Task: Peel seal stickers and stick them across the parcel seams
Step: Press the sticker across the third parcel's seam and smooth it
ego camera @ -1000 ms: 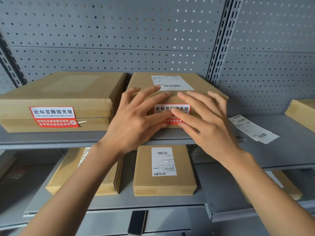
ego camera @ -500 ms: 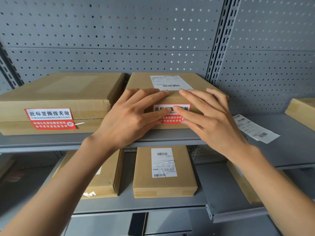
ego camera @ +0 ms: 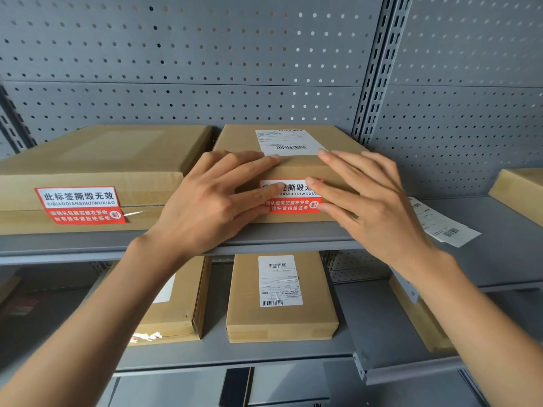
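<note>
A brown parcel [ego camera: 296,168] with a white shipping label sits on the upper shelf, centre. A red and white seal sticker [ego camera: 293,198] lies across the seam on its front face. My left hand [ego camera: 211,201] lies flat over the parcel's left front, its fingertips pressing the sticker's left part. My right hand [ego camera: 364,201] lies flat on the right side, fingers pressing the sticker's right edge. To the left, a larger parcel [ego camera: 97,160] bears its own seal sticker [ego camera: 80,204] across its front seam.
A loose white label sheet [ego camera: 440,224] lies on the grey shelf [ego camera: 484,254] to the right, with another box [ego camera: 520,192] at the far right. Three more parcels [ego camera: 282,298] sit on the lower shelf. Grey pegboard backs the shelving.
Both hands have slid apart along the sticker, uncovering its middle. The left hand moved left, the right hand moved right; fingers stay flat on the parcel.
</note>
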Demonstrator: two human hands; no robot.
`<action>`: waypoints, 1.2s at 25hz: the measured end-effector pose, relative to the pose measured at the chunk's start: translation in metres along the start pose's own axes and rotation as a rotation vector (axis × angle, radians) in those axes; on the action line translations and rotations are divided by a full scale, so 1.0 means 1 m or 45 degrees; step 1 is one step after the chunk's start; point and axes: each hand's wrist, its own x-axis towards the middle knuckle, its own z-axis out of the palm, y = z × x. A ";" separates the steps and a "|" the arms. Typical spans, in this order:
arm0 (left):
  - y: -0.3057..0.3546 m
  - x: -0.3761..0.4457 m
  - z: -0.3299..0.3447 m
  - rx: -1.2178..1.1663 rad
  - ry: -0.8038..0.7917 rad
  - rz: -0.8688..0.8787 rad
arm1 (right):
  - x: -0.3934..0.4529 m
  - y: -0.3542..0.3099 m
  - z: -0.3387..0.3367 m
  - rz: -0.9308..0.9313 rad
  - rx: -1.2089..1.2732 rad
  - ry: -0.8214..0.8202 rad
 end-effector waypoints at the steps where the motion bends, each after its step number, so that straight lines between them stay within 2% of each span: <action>1: -0.001 -0.001 -0.001 0.004 0.009 -0.001 | -0.001 0.001 0.000 0.006 0.001 0.008; 12: 0.004 0.001 -0.004 0.009 0.095 -0.035 | 0.003 -0.003 0.001 -0.012 0.002 0.028; 18: 0.003 -0.002 0.000 0.013 0.026 -0.015 | 0.003 -0.001 0.003 -0.025 0.003 0.003; 30: 0.006 -0.003 -0.003 0.031 0.080 -0.042 | 0.003 -0.005 0.002 -0.016 0.006 0.014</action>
